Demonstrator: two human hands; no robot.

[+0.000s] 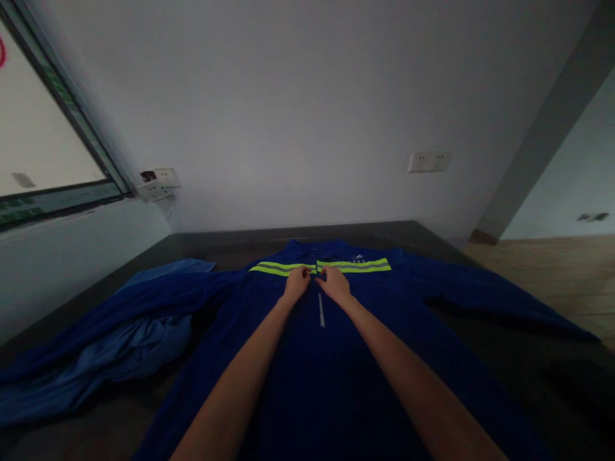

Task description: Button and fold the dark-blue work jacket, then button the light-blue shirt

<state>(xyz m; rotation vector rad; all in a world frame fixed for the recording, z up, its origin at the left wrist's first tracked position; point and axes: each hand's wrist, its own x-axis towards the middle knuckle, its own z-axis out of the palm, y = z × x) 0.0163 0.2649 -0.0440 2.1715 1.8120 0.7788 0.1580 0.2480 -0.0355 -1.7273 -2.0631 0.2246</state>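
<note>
A dark blue work jacket (327, 371) lies spread front side up, collar away from me and sleeves out to both sides. A yellow-green reflective strip (368, 266) with a grey middle line crosses its chest. My left hand (298, 282) pinches the jacket's front just left of the centre opening, at the strip's lower edge. Close beside it, my right hand (335, 283) pinches the front on the other side of the opening. What exactly lies between the fingertips is too small to make out. A short pale line (321, 310) shows on the centre front below my hands.
A dark table (230, 238) stands against a grey wall (288, 128). Lighter blue clothing (139, 349) lies crumpled under and beside the left sleeve. Wall sockets (430, 161) are at right, with a power strip (154, 190) at the left corner by a window frame (72, 105).
</note>
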